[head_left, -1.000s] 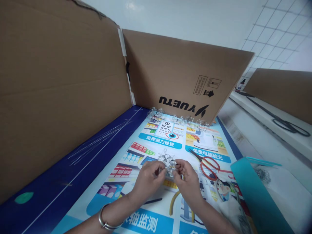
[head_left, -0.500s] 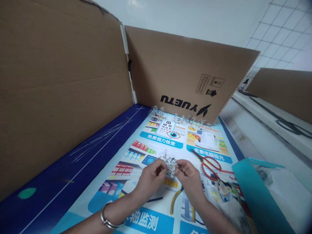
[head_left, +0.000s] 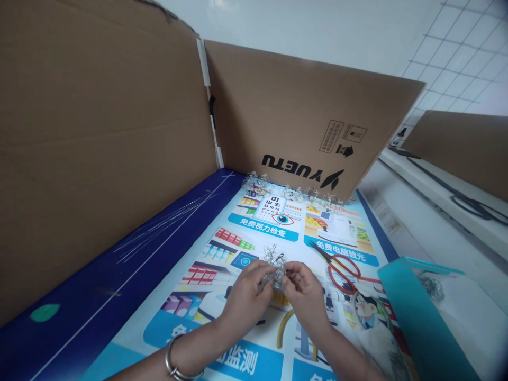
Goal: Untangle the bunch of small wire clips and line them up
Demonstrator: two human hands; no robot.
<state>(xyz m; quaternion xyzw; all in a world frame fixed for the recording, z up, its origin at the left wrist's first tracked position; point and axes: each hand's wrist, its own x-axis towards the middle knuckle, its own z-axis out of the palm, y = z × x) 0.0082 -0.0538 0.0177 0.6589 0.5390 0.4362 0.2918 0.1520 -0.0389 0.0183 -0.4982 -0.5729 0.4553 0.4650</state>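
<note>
We pinch a silvery wire tangle (head_left: 274, 259) between left hand (head_left: 249, 290) and right hand (head_left: 306, 292), its free end toward the poster's (head_left: 294, 250) far edge.

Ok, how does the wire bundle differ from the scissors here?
The wire bundle is a silvery tangle with some dark strands; the scissors are dark-bladed and red-handled. The left hand and right hand hold the wire bundle; the scissors lie untouched on the printed sheet. Both are in front of the cardboard panel.
</note>
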